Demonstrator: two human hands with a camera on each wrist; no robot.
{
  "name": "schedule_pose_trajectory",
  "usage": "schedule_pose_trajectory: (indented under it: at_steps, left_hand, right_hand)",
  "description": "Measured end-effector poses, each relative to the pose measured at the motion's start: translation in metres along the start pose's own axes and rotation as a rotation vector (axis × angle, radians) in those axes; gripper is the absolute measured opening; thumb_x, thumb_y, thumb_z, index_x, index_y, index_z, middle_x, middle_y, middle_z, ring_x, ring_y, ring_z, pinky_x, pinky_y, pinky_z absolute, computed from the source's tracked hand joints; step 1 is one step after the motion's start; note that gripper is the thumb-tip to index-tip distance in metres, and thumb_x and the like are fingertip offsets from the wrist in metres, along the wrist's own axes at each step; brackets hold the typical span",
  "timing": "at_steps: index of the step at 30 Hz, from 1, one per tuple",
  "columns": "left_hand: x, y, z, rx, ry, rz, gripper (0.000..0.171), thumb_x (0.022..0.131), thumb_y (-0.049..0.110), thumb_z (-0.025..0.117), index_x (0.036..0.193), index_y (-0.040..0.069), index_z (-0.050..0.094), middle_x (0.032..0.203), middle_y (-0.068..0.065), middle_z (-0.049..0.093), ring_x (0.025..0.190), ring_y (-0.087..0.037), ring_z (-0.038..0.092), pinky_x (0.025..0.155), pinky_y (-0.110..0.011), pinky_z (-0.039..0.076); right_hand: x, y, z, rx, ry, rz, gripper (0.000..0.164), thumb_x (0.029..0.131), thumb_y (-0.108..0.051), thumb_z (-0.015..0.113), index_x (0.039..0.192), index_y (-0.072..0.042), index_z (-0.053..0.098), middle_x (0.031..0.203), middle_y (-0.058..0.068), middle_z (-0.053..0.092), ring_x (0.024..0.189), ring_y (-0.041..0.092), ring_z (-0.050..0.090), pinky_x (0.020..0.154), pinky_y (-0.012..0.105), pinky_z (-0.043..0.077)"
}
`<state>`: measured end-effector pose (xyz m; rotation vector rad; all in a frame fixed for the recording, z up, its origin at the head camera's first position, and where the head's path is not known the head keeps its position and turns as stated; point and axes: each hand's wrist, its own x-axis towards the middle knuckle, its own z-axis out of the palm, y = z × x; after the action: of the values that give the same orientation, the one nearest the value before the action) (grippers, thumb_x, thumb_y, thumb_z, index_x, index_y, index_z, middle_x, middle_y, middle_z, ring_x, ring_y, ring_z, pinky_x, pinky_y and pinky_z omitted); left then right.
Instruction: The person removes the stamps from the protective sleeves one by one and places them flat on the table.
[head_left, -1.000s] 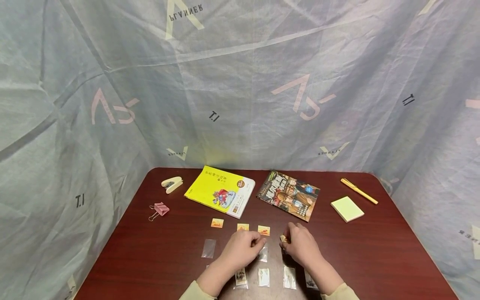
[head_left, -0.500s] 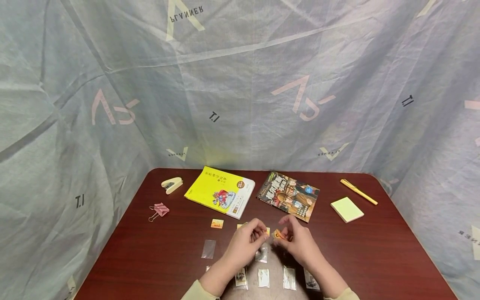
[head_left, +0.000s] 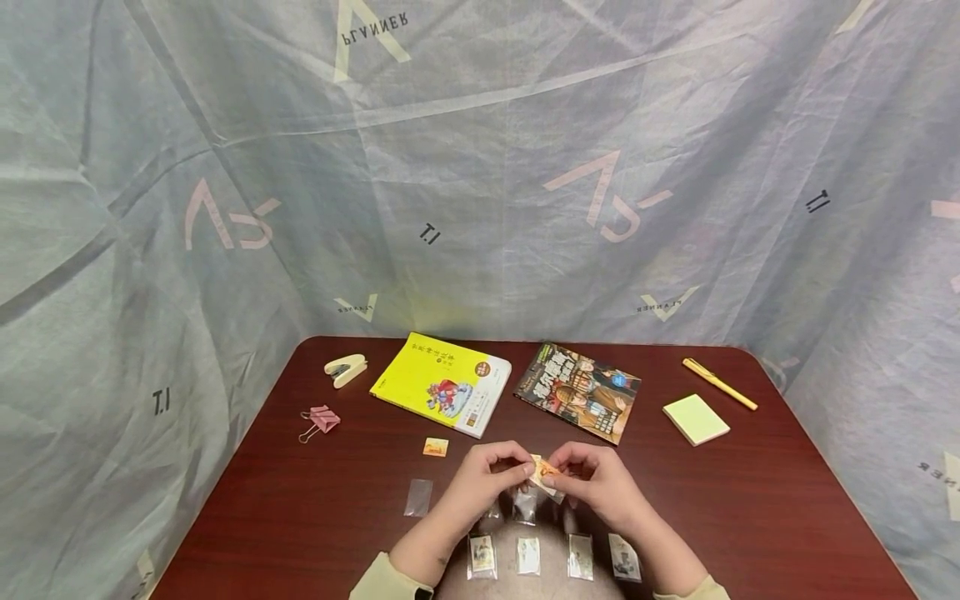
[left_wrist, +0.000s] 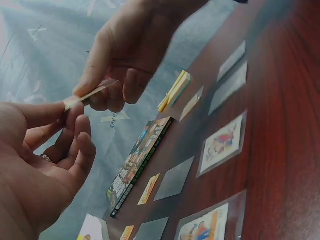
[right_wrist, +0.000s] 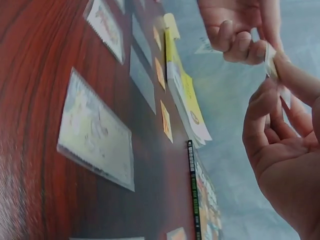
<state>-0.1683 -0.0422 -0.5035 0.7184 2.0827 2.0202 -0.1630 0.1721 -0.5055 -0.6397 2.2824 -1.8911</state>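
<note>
In the head view both hands meet over the middle of the table. My left hand (head_left: 480,479) pinches one edge of a small orange-and-cream stamp (head_left: 542,470) between thumb and fingers. Opposite it, my right hand (head_left: 603,483) grips the other side, its thumb lying over the stamp. A thin transparent plastic edge shows by the stamp in the left wrist view, reaching toward the right fingers. Below the hands lie a clear plastic sleeve (head_left: 525,507) and a row of sleeved stamps, among them one at the left (head_left: 482,554) and one at the right (head_left: 624,557).
Another orange stamp (head_left: 435,447) and a bare sleeve (head_left: 417,497) lie left of the hands. Behind are a yellow book (head_left: 442,383) and a dark comic-style book (head_left: 577,392). A stapler (head_left: 346,370), pink binder clip (head_left: 321,419), sticky notes (head_left: 696,419) and yellow pen (head_left: 720,383) lie around them.
My right hand has lifted the stamp from the table and brought it leftward. My left hand has come up to meet it and now pinches its other edge.
</note>
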Motion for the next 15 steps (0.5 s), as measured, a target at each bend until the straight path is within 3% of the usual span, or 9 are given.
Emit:
schedule_pose_trajectory:
  at_steps: [3,9,12,15]
  left_hand:
    - [-0.0009,0.0013,-0.0017,-0.137,-0.048,-0.049,0.015,0.088,0.013,0.064,0.093,0.0,0.066,0.08,-0.021,0.064,0.065,-0.014,0.056,0.057,-0.027,0.048]
    - [-0.0011,0.0035,-0.0027,-0.323,-0.172,-0.074,0.019,0.087,0.008,0.064,0.098,-0.007,0.062,0.08,-0.011,0.063,0.067,-0.016,0.056,0.058,-0.024,0.045]
    - [-0.001,0.0035,-0.0024,-0.347,-0.203,-0.057,0.019,0.087,0.005,0.063,0.1,-0.009,0.061,0.083,-0.011,0.063,0.067,-0.016,0.056,0.057,-0.024,0.045]
    - [-0.0008,0.0035,-0.0018,-0.304,-0.196,-0.026,0.019,0.086,0.003,0.063,0.102,-0.006,0.058,0.089,-0.017,0.061,0.069,-0.015,0.058,0.057,-0.025,0.048]
  right_hand:
    - [-0.0014,0.0002,-0.0015,0.068,-0.023,-0.019,0.009,0.084,-0.01,0.068,0.09,-0.004,0.064,0.076,0.016,0.063,0.05,0.012,0.053,0.041,0.038,0.047]
    - [-0.0031,-0.0002,-0.0027,0.198,-0.083,-0.042,0.008,0.086,-0.003,0.064,0.091,0.002,0.062,0.073,0.011,0.061,0.049,0.014,0.053,0.041,0.044,0.045]
    - [-0.0037,0.0006,-0.0031,0.247,-0.112,-0.047,0.007,0.086,0.0,0.062,0.091,0.004,0.061,0.074,0.008,0.061,0.05,0.014,0.053,0.041,0.046,0.043]
    - [-0.0042,0.0011,-0.0031,0.256,-0.121,-0.052,0.007,0.086,0.0,0.062,0.092,0.004,0.061,0.074,0.007,0.061,0.049,0.015,0.053,0.041,0.046,0.043]
